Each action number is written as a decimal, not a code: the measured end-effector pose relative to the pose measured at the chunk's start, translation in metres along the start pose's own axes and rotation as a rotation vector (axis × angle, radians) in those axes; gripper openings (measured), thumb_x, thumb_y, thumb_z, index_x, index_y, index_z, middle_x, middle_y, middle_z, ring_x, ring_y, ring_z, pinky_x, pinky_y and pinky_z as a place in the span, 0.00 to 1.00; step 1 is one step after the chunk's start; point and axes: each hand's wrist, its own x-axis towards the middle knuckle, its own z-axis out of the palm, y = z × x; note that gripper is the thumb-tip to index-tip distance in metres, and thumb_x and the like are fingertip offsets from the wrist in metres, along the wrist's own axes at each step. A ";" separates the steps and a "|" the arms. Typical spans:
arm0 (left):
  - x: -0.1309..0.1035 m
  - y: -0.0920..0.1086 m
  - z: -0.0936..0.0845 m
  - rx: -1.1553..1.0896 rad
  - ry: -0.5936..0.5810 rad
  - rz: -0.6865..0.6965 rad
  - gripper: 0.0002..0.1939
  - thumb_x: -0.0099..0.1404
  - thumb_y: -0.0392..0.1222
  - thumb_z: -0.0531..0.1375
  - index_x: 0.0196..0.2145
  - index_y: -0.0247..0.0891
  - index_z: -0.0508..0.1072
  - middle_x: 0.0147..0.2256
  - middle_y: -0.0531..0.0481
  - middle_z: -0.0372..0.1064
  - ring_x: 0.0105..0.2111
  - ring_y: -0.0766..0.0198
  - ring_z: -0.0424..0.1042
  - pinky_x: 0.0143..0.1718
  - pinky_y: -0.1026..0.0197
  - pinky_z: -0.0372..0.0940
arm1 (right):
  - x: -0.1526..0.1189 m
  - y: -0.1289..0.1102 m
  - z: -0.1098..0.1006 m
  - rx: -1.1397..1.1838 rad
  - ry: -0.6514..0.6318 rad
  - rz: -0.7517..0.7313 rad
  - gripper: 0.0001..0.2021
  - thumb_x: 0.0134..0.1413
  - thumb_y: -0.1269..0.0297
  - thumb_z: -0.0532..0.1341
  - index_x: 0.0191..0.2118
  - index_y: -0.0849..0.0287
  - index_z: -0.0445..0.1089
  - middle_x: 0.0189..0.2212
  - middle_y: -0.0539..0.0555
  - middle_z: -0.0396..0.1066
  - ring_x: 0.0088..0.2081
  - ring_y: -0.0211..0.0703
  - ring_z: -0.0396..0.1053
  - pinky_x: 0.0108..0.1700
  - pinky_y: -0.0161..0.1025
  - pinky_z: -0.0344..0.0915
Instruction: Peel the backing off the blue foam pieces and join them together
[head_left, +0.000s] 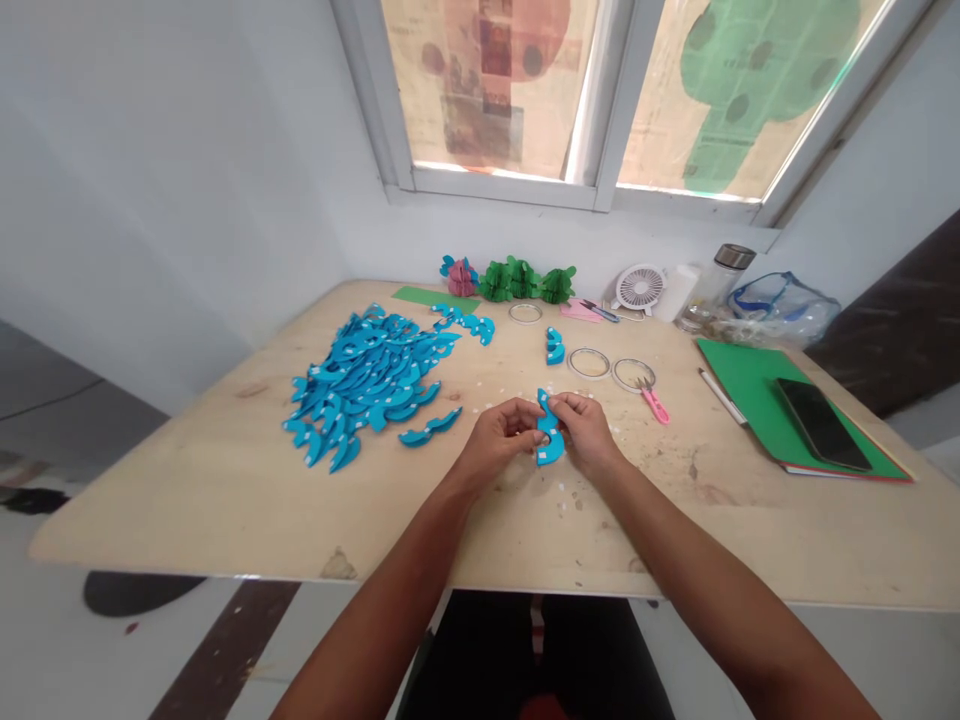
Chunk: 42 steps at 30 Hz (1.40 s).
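Near the middle of the table, a curved blue paper cutout (551,449) with small white squares on it is held upright between my two hands. My left hand (501,428) pinches its left edge with thumb and fingers. On the other side, my right hand (583,422) grips its upper right edge. A large heap of similar blue cutouts (367,365) lies to the left, with a single blue cutout (431,428) in front of it. Another small blue cutout (554,346) rests just beyond my hands, and a few more blue pieces (466,322) lie farther back.
Tape rolls (589,363) and pink-handled scissors (655,402) lie right of my hands. Green folded-paper figures (521,280), a small white fan (640,288) and a bottle (712,290) stand at the back. A phone (823,423) rests on green sheets (739,375) at right.
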 end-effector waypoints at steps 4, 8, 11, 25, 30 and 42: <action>0.000 0.000 0.001 0.039 0.027 0.024 0.15 0.45 0.42 0.66 0.32 0.34 0.71 0.26 0.50 0.71 0.26 0.66 0.69 0.28 0.63 0.65 | -0.002 -0.004 0.002 0.034 -0.008 0.002 0.10 0.38 0.59 0.63 0.23 0.61 0.68 0.15 0.45 0.59 0.18 0.31 0.54 0.21 0.31 0.50; 0.000 -0.002 0.001 0.079 0.051 0.047 0.14 0.45 0.42 0.66 0.31 0.34 0.72 0.27 0.49 0.72 0.28 0.63 0.70 0.32 0.61 0.66 | -0.002 -0.004 0.002 0.038 -0.011 0.000 0.10 0.38 0.59 0.63 0.24 0.61 0.68 0.15 0.45 0.60 0.18 0.31 0.54 0.21 0.31 0.50; 0.000 -0.003 0.001 0.077 0.070 0.049 0.14 0.44 0.41 0.66 0.30 0.35 0.72 0.27 0.50 0.72 0.28 0.64 0.71 0.33 0.61 0.66 | -0.001 -0.002 0.001 0.041 -0.009 -0.010 0.10 0.38 0.58 0.63 0.23 0.62 0.68 0.14 0.45 0.59 0.18 0.31 0.54 0.21 0.31 0.50; 0.008 -0.021 0.009 -0.104 0.136 -0.037 0.17 0.42 0.46 0.67 0.27 0.35 0.68 0.19 0.54 0.67 0.19 0.67 0.67 0.21 0.65 0.61 | 0.002 0.010 -0.002 -0.110 -0.001 -0.136 0.13 0.41 0.54 0.61 0.23 0.62 0.67 0.16 0.47 0.61 0.19 0.34 0.55 0.21 0.32 0.52; 0.010 -0.031 0.009 -0.118 0.147 0.009 0.16 0.41 0.44 0.67 0.26 0.35 0.68 0.17 0.55 0.66 0.17 0.68 0.65 0.20 0.65 0.60 | 0.006 0.020 -0.006 -0.190 -0.029 -0.218 0.13 0.44 0.55 0.59 0.22 0.61 0.68 0.18 0.50 0.63 0.21 0.37 0.57 0.23 0.35 0.54; 0.021 -0.035 0.008 -0.163 0.292 -0.022 0.21 0.41 0.52 0.67 0.28 0.35 0.68 0.20 0.53 0.67 0.16 0.68 0.64 0.18 0.65 0.62 | 0.001 0.012 -0.008 -0.389 -0.079 -0.254 0.16 0.46 0.51 0.57 0.24 0.60 0.70 0.19 0.54 0.68 0.22 0.43 0.63 0.24 0.37 0.59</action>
